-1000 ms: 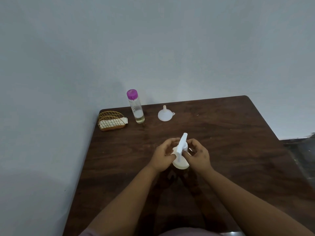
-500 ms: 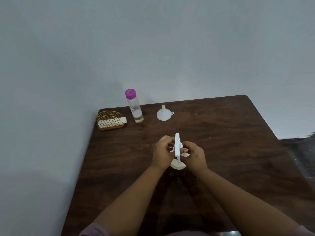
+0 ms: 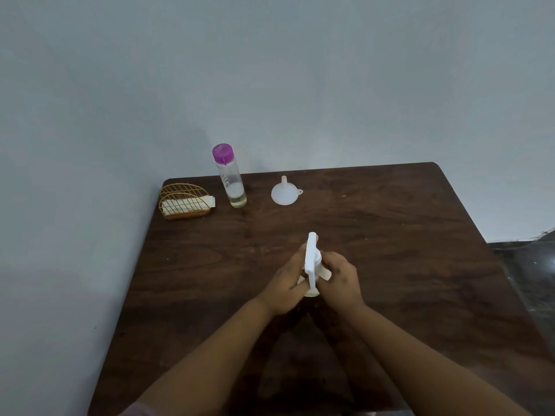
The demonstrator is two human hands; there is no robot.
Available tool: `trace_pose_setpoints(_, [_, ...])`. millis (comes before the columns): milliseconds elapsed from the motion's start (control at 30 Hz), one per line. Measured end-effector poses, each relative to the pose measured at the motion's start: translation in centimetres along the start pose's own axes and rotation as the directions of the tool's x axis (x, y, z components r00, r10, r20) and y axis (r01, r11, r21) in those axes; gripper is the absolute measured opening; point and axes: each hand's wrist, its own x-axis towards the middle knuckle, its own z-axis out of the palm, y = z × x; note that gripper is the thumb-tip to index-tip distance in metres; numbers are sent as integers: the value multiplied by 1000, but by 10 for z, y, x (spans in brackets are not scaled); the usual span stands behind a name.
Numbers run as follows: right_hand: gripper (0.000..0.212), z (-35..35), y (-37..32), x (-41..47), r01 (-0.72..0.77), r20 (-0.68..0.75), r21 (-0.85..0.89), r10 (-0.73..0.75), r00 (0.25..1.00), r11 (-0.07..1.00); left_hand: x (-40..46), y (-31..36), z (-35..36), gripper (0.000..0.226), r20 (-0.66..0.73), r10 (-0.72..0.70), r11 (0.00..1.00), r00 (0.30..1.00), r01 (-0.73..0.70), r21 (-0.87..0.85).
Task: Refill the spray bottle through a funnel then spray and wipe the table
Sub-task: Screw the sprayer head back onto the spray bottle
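Observation:
A white spray bottle (image 3: pixel 310 259) stands at the middle of the dark wooden table (image 3: pixel 390 235), its nozzle pointing away from me. My left hand (image 3: pixel 285 288) wraps the bottle's body from the left. My right hand (image 3: pixel 341 279) grips the spray head's collar from the right. Most of the bottle's body is hidden behind my fingers. A white funnel (image 3: pixel 283 192) sits upside down at the back of the table. To its left stands a clear bottle with a purple cap (image 3: pixel 229 177), holding a little liquid at the bottom.
A gold wire holder (image 3: pixel 184 202) with white folded cloth or napkins in it sits at the back left corner. The table stands against a plain grey wall. A dark floor shows past the table's right edge.
The spray head has turned in my hands: its nozzle pointed up-right a second ago and now points nearly straight away from me. Both hands stay on the bottle.

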Motion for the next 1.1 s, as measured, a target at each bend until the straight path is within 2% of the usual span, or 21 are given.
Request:
trace_pose_setpoints(100, [17, 0, 4, 0, 65, 10, -15, -65, 998, 998, 8, -2, 13, 70, -84, -17, 997, 996, 11, -78])
trace_pose_setpoints(200, [25, -2, 2, 1, 109, 27, 22, -110, 994, 994, 23, 4, 21, 43, -192, -126, 969, 973, 80, -233])
trace_pose_setpoints(267, [21, -1, 6, -1, 81, 23, 60, -83, 996, 995, 32, 7, 24, 18, -227, -172, 962, 959, 114, -250])
trace_pose_setpoints(300, [19, -2, 8, -1, 49, 42, 93, -53, 998, 994, 36, 8, 23, 14, -236, -155, 968, 959, 100, -229])
trace_pose_setpoints(433, [26, -11, 12, 3, 59, 118, 72, -68, 991, 996, 39, 11, 9, 29, -135, -10, 998, 991, 2, -61])
trace_pose_setpoints(500, [29, -14, 7, 3, 85, 155, 52, -93, 984, 995, 36, 4, -5, 49, -102, -71, 995, 992, 64, -77])
trace_pose_setpoints(533, [27, -14, 5, 3, 94, 160, 37, -99, 982, 995, 33, -3, -12, 52, -104, -108, 991, 989, 99, -89])
trace_pose_setpoints(600, [23, -13, 5, 3, 105, 143, 4, -104, 984, 994, 21, -12, -20, 38, -186, -132, 988, 974, 114, -108])
trace_pose_setpoints(667, [33, -13, 8, 3, 118, 130, -2, -117, 985, 993, 4, -19, -15, 19, -296, -192, 967, 936, 130, -218])
trace_pose_setpoints(733, [28, -11, 9, 2, 103, 133, 3, -102, 986, 995, -12, -17, 1, 30, -367, -153, 974, 918, 77, -213])
trace_pose_setpoints(800, [23, -9, 7, -1, 64, 130, 51, -70, 989, 997, -20, -10, 23, 50, -364, -23, 998, 931, -1, -66])
trace_pose_setpoints(900, [15, -5, 4, -4, 99, 129, 90, -110, 986, 991, -10, 0, 43, 58, -376, 62, 998, 925, -48, 46])
trace_pose_setpoints(1000, [22, -4, 6, 0, 72, 218, 111, -95, 971, 991, 2, 6, 45, 56, -413, 16, 1000, 911, -23, -11])
trace_pose_setpoints(1100, [32, -5, 9, 2, 46, 247, 101, -70, 966, 994, 10, 4, 40, 46, -368, -75, 975, 927, -9, -221])
